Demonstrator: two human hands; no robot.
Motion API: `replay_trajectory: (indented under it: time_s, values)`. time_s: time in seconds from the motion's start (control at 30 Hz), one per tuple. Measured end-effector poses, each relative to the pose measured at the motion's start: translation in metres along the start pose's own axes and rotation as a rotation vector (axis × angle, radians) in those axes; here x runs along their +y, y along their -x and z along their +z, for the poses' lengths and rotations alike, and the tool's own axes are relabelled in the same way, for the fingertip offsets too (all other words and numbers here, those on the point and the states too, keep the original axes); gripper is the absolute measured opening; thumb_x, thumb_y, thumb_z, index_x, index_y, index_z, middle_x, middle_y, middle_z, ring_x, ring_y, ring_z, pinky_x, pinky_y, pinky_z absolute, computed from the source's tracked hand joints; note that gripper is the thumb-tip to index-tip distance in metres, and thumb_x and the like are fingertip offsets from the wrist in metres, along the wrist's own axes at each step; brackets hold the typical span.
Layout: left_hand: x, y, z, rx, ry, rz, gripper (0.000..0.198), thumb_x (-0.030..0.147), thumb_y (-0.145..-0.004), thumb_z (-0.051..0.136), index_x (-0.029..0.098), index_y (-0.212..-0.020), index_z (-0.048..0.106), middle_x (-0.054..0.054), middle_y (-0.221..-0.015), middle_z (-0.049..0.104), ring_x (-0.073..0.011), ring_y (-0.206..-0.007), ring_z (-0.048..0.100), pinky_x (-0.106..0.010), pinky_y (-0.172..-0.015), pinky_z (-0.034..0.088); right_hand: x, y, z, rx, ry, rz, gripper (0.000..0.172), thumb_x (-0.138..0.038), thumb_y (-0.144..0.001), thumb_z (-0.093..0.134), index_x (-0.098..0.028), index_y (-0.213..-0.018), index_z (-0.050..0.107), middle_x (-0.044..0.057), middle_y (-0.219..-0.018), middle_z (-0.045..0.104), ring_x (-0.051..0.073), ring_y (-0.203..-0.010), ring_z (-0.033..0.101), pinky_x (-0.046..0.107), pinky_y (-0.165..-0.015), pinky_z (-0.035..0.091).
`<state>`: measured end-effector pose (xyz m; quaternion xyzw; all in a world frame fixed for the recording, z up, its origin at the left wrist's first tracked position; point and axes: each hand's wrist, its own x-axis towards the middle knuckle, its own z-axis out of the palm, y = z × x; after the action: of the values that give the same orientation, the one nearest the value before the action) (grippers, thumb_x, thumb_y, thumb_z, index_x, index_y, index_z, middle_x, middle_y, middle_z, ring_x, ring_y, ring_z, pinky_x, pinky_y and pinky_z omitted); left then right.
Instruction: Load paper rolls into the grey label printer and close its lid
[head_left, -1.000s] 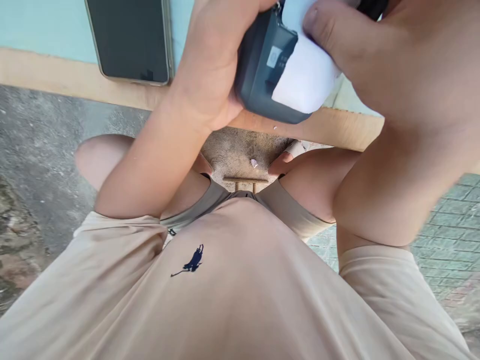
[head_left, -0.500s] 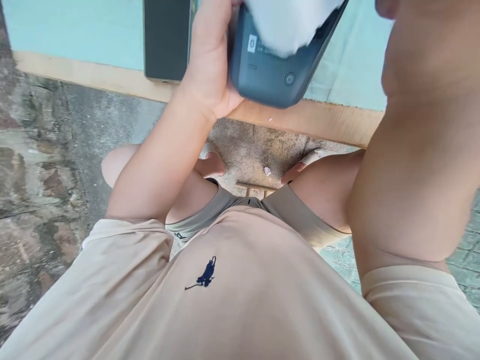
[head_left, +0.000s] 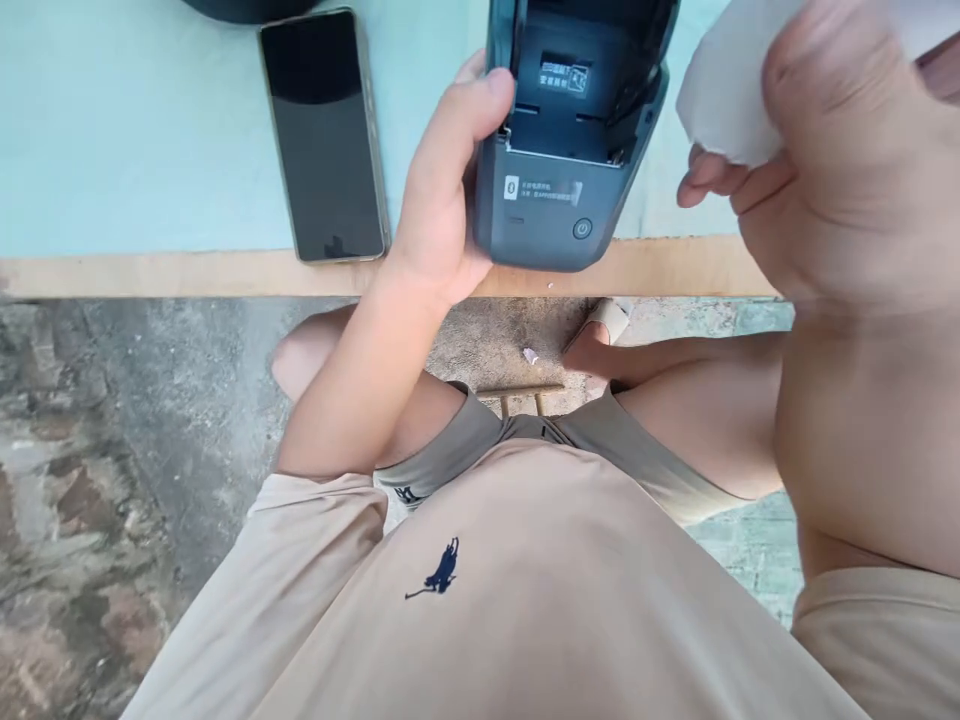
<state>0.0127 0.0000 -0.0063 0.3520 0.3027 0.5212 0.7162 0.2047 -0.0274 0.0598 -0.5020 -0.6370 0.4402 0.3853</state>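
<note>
My left hand is wrapped round the left side of a dark grey small printer, holding it over the table's front edge. The printer's lid is open and its paper bay shows empty. My right hand is closed on a white roll of paper, held just to the right of the printer and apart from it.
A black phone lies face up on the pale blue table top, left of my left hand. The wooden table edge runs across the view. A dark round object sits at the far edge. Below are my knees and a concrete floor.
The white paper roll has come out of the printer and now sits in my right hand to the right. The printer's open bay now shows. The view has tilted up over the table.
</note>
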Motion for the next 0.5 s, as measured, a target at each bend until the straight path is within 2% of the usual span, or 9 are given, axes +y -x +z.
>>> replay_trajectory:
  time_s: [0.07,0.1,0.17,0.23,0.33,0.43,0.5]
  values:
    - [0.001,0.001,0.003,0.026,0.034,-0.006,0.024,0.039,-0.088,0.048,0.024,-0.086,0.067,-0.005,-0.095,0.07,-0.0357,-0.132,0.061,-0.052,-0.102,0.06,0.003,0.007,-0.005,0.042,0.051,-0.078,0.036,-0.052,-0.089,0.066,-0.023,-0.11,0.065,0.003,-0.092,0.058,0.014,-0.082,0.061,0.032,-0.07,0.055]
    - [0.003,0.001,0.005,0.033,0.038,-0.013,0.024,0.04,-0.088,0.048,0.025,-0.085,0.066,-0.006,-0.097,0.07,-0.0353,-0.132,0.061,-0.051,-0.104,0.059,0.006,0.01,-0.008,0.063,0.11,-0.116,0.035,-0.051,-0.088,0.067,-0.023,-0.108,0.065,0.003,-0.09,0.059,0.014,-0.083,0.061,0.034,-0.075,0.055]
    - [0.006,0.002,0.007,0.058,0.018,-0.043,0.029,0.049,-0.089,0.049,0.026,-0.085,0.067,-0.005,-0.106,0.072,-0.0362,-0.134,0.059,-0.051,-0.105,0.059,0.013,0.014,-0.011,0.111,0.27,-0.174,0.038,-0.053,-0.087,0.066,-0.023,-0.11,0.063,0.005,-0.099,0.061,0.016,-0.092,0.06,0.035,-0.084,0.053]
    - [0.009,0.004,0.008,0.105,-0.018,-0.081,0.036,0.058,-0.087,0.051,0.027,-0.087,0.069,-0.004,-0.116,0.073,-0.0378,-0.135,0.057,-0.05,-0.102,0.06,0.021,0.015,-0.013,0.144,0.392,-0.2,0.043,-0.051,-0.085,0.068,-0.024,-0.118,0.058,0.007,-0.115,0.061,0.017,-0.096,0.059,0.033,-0.081,0.051]
    - [0.011,0.008,0.007,0.149,-0.047,-0.108,0.033,0.057,-0.082,0.059,0.03,-0.095,0.071,-0.004,-0.113,0.074,-0.0369,-0.134,0.058,-0.048,-0.098,0.061,0.031,0.006,-0.012,0.117,0.447,-0.182,0.045,-0.034,-0.083,0.07,-0.026,-0.124,0.051,0.007,-0.123,0.062,0.017,-0.093,0.06,0.031,-0.072,0.047]
    - [0.012,0.011,0.005,0.164,-0.052,-0.089,0.034,0.053,-0.082,0.057,0.031,-0.104,0.071,-0.004,-0.104,0.075,-0.0336,-0.131,0.061,-0.046,-0.097,0.061,0.037,-0.013,-0.008,0.067,0.53,-0.178,0.051,-0.023,-0.08,0.071,-0.026,-0.127,0.049,0.006,-0.117,0.066,0.02,-0.1,0.064,0.035,-0.082,0.049]
    - [0.013,0.012,0.003,0.147,-0.001,-0.064,0.03,0.051,-0.086,0.054,0.031,-0.101,0.07,-0.002,-0.105,0.075,-0.0315,-0.131,0.061,-0.045,-0.099,0.061,0.041,-0.025,-0.003,0.029,0.616,-0.134,0.058,-0.022,-0.077,0.073,-0.025,-0.129,0.049,0.007,-0.115,0.067,0.021,-0.094,0.065,0.038,-0.082,0.051]
